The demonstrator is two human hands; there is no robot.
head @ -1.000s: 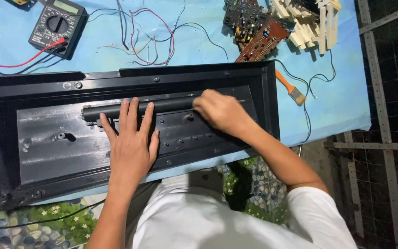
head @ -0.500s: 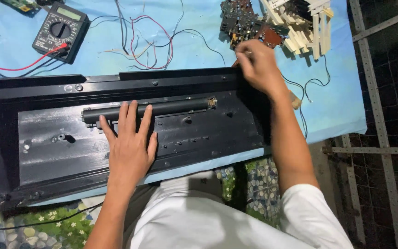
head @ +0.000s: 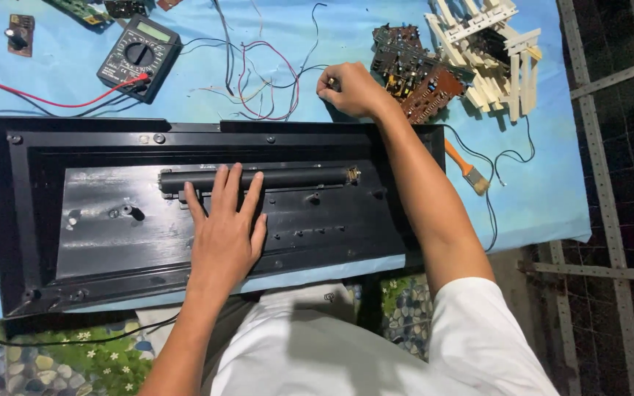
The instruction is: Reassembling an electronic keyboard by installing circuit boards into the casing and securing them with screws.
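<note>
Head view: the left hand [head: 223, 229] lies flat, fingers spread, on the black tube [head: 258, 178] at the centre of the black casing [head: 9, 220], gripping nothing. At one o'clock the right hand [head: 350, 89] is curled among the wires [head: 258, 73] beside the circuit boards [head: 416, 73]; whether it pinches anything I cannot tell. The multimeter [head: 137, 57] sits at eleven o'clock; the casing's lower-left corner is in shadow.

Multimeter [head: 139, 57] with red lead, circuit boards [head: 416, 73], white plastic frames [head: 493, 51], orange-handled brush [head: 468, 169]
</note>
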